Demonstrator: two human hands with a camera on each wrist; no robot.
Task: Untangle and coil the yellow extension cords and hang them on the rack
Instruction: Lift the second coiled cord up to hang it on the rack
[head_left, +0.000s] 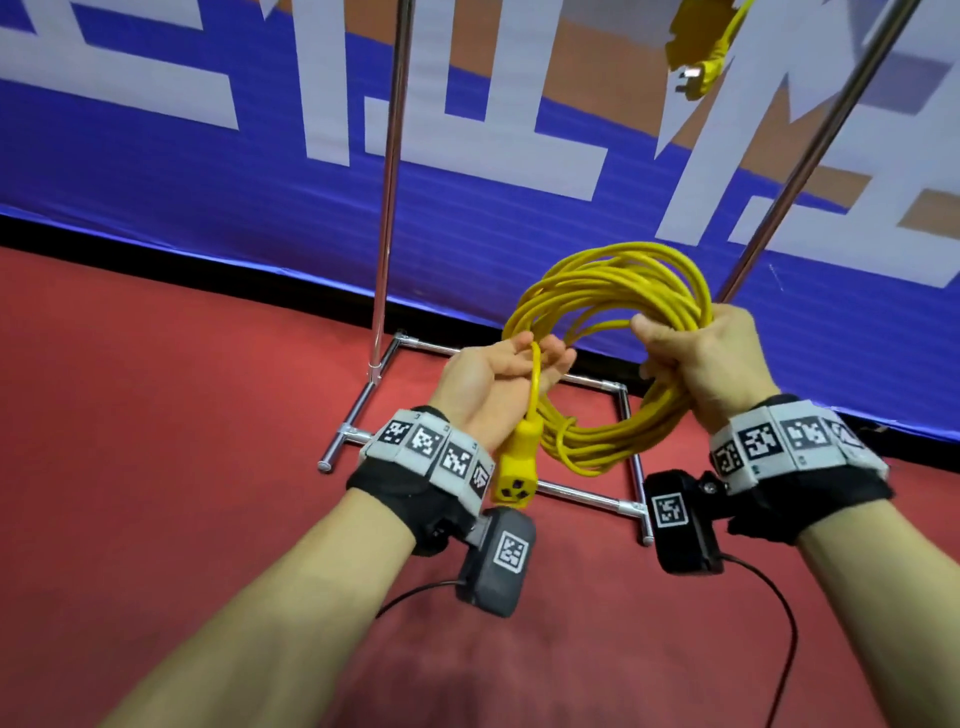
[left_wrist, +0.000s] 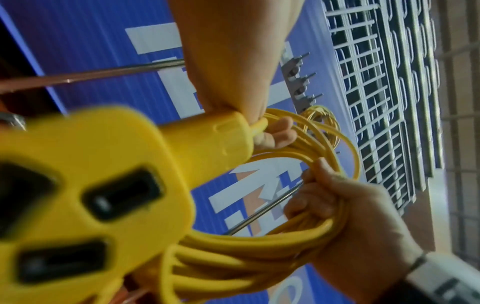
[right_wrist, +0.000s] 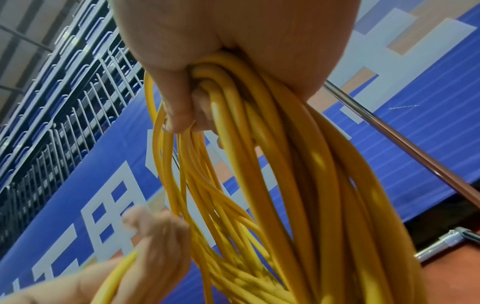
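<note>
Coil of yellow extension cord (head_left: 613, 358) held at frame centre, in front of chrome rack (head_left: 387, 208). Right hand (head_left: 711, 364) wrapped round bundled loops at coil's 3 o'clock. Left hand (head_left: 498, 379) at 9 o'clock, fingers curled round free end; socket end (head_left: 514, 475) dangles below wrist (blurred close-up in left wrist view). Second yellow cord (head_left: 701, 47) hangs at 1 o'clock, plug down. Red floor (head_left: 156, 415) beneath.

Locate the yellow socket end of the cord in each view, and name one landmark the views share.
Head: socket end hangs below the left hand, lower centre.
Left wrist: socket end fills the left half, blurred.
Right wrist: not in view.
Shared landmark: the coil gripped by the right hand.
</note>
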